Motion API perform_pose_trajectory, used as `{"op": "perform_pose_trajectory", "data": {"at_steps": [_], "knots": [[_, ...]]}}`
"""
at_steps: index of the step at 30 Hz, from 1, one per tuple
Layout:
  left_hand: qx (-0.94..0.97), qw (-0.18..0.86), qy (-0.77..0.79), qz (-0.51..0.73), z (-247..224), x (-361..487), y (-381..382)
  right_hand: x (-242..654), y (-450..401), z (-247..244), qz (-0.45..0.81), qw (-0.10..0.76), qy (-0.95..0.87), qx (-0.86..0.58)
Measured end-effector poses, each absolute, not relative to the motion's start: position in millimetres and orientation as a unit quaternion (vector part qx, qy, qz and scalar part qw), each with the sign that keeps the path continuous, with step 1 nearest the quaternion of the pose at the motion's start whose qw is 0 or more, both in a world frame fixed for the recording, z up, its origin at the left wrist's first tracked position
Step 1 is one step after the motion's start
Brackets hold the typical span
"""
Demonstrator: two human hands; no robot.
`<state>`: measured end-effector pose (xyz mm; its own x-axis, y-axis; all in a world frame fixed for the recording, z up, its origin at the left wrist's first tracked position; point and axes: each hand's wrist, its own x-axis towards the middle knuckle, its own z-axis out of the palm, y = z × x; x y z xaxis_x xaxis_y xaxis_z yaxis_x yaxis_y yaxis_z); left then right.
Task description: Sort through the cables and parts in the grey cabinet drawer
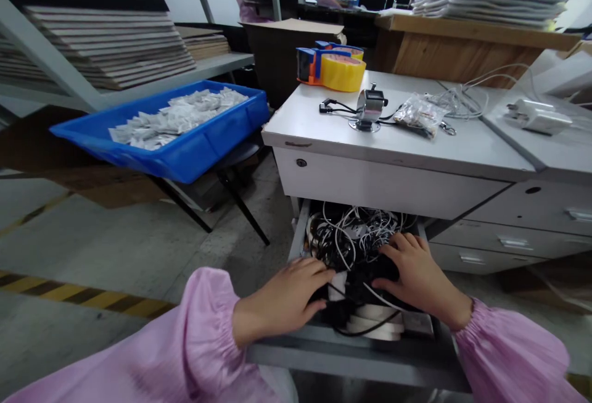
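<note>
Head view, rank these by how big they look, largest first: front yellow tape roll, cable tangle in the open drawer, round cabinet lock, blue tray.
1. Blue tray
2. Cable tangle, visible part only
3. Front yellow tape roll
4. Round cabinet lock

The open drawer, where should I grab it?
Probably hold the drawer by the top edge of its front panel, from the near side, curling over it: that edge runs straight across the near end, and the tangled cables lie behind it.
</note>
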<state>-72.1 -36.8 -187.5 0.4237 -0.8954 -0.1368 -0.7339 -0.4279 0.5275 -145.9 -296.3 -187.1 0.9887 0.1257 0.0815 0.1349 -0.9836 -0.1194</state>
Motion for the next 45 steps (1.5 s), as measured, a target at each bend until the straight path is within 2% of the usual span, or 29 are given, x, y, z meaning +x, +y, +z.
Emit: {"op": "perform_pose_trajectory", "data": {"at_steps": [5, 13, 20, 25, 33, 36, 39, 42, 45], "knots": [[0.795, 0.192, -0.509, -0.266, -180.1, -80.6, -31.1, -153.4, -294.1, -191.0, -0.002, 0.119, -0.054, -0.991], [0.773, 0.199, -0.513, -0.315, -186.5, -80.6, -24.5, -175.8, -292.3, -191.0, 0.026, 0.038, -0.056, -0.997], [0.784, 0.173, -0.531, -0.27, -169.4, -72.5, -27.5, -187.8, -297.5, -194.4, 0.007, 0.051, -0.089, -0.995], [0.77, 0.237, -0.563, -0.184, -163.6, -52.6, -42.8, -190.8, -292.8, -192.8, 0.01, 0.088, -0.1, -0.991], [0.805, 0.143, -0.548, -0.178, -184.9, -46.5, -50.3, -173.4, -298.2, -164.2, 0.102, 0.198, -0.15, -0.963], [0.809, 0.138, -0.542, -0.178, -187.3, -49.8, -46.4, -146.7, -288.7, -165.2, 0.055, 0.233, -0.126, -0.963], [0.788, 0.144, -0.583, -0.132, -190.6, -50.8, -48.6, -116.1, -271.1, -176.0, 0.01, 0.163, -0.156, -0.974], [0.746, 0.151, -0.641, -0.094, -194.8, -49.8, -52.4, -98.1, -259.3, -184.3, 0.048, 0.05, -0.203, -0.977], [0.747, 0.149, -0.639, -0.107, -197.8, -49.3, -52.7, -97.3, -261.8, -183.4, 0.065, -0.014, -0.2, -0.978]]}}
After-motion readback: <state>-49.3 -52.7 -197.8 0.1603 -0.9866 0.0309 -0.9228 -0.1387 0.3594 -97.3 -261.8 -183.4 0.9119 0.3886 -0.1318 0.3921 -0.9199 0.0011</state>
